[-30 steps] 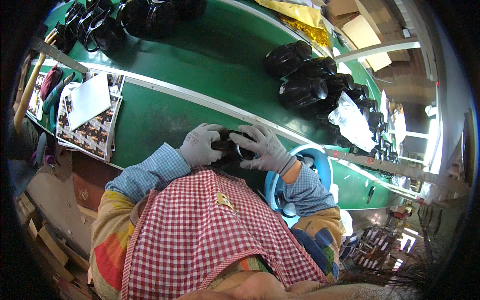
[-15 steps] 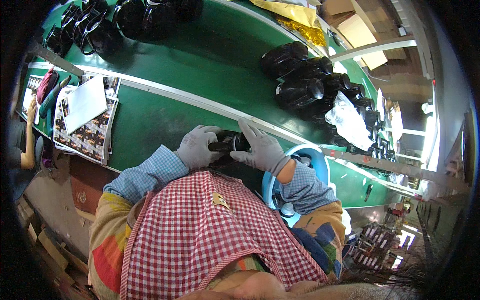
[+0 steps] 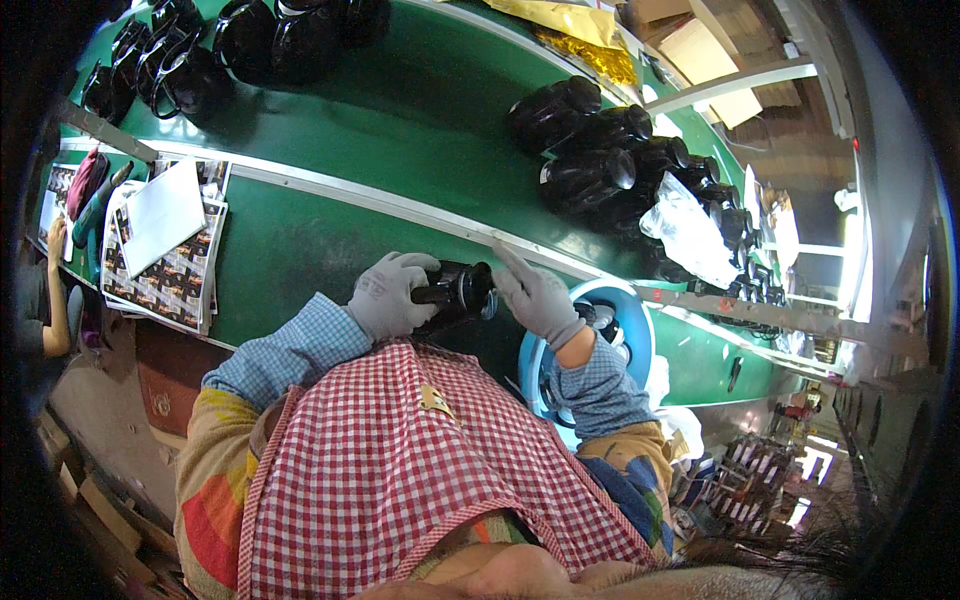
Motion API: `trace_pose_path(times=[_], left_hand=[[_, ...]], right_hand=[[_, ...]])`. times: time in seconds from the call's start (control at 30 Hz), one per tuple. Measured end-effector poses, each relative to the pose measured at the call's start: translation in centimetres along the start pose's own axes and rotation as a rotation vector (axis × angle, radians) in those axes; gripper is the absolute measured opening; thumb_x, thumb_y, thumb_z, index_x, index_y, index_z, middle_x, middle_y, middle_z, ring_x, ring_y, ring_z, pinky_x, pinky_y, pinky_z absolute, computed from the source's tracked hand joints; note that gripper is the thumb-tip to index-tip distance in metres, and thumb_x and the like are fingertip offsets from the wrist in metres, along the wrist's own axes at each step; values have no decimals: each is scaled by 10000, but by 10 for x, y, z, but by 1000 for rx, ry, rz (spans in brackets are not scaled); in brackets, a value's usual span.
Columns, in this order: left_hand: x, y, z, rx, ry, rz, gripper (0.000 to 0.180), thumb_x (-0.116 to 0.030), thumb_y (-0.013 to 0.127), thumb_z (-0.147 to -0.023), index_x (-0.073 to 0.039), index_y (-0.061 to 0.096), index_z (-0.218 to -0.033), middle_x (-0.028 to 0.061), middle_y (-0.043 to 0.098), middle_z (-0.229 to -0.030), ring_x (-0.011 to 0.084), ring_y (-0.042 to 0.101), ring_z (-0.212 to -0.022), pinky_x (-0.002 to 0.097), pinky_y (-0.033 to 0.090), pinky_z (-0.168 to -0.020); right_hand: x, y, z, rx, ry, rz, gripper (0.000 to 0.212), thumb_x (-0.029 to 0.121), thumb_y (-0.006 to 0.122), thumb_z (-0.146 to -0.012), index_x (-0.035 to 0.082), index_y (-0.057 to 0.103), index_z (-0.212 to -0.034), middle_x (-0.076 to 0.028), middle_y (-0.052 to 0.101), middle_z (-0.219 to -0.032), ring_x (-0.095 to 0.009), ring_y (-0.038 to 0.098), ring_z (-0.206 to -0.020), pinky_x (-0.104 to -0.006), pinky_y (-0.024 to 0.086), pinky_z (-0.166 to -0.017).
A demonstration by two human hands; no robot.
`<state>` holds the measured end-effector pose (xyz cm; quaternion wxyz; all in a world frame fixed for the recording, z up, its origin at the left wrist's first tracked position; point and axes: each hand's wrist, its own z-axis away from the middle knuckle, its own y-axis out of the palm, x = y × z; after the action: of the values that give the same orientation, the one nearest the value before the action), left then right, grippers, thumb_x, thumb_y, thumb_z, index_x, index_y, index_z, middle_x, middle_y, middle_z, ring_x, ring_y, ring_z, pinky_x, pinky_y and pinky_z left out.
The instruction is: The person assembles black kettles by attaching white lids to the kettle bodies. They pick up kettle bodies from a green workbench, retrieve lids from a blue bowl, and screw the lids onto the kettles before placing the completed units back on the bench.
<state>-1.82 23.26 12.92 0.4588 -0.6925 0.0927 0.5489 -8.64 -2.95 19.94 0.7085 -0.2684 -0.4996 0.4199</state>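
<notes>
Now, jar: black jar (image 3: 458,290) between both gloved hands, beside blue basin (image 3: 622,300).
Left hand (image 3: 385,295): fingers wrapped around it.
Right hand (image 3: 535,297): forefinger raised, rest touching it.

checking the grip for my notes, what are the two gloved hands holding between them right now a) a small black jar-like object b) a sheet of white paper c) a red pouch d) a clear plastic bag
a, the left hand and right hand, both in grey gloves, close on a small black jar-like object just above the green table; the white paper lies untouched to the left.
</notes>
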Motion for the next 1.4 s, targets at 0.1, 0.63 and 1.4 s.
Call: trace_pose_path(times=[0.1, 0.63, 1.4], left_hand=[[4, 6, 1, -23, 9, -23, 269, -218, 823, -683, -35, 679, -816, 153, 657, -1278, 325, 623, -1180, 479, 435, -1066], [-1, 2, 2, -67, 18, -29, 258, -251, 776, -744, -18, 710, -832, 120, 657, -1271, 326, 618, -1112, 427, 509, -980], [-11, 14, -14, -17, 10, -66, 329, -235, 798, -707, -20, 692, -933, 141, 645, -1261, 362, 596, -1154, 472, 477, -1016]], right_hand=[[-13, 12, -2, -178, -182, 42, 697, 534, 478, -1011, 65, 398, -1520, -288, 606, -1319, -422, 587, -1225, -495, 437, -1033], [-8, 19, 2, -73, -461, 38, 963, 540, 743, -774, 94, 354, -1534, -242, 528, -1404, -395, 607, -1185, -474, 489, -988], [-4, 20, -15, 86, 229, -86, 779, 646, 587, -909, 64, 474, -1415, -276, 680, -1158, -444, 633, -1138, -473, 489, -971]])
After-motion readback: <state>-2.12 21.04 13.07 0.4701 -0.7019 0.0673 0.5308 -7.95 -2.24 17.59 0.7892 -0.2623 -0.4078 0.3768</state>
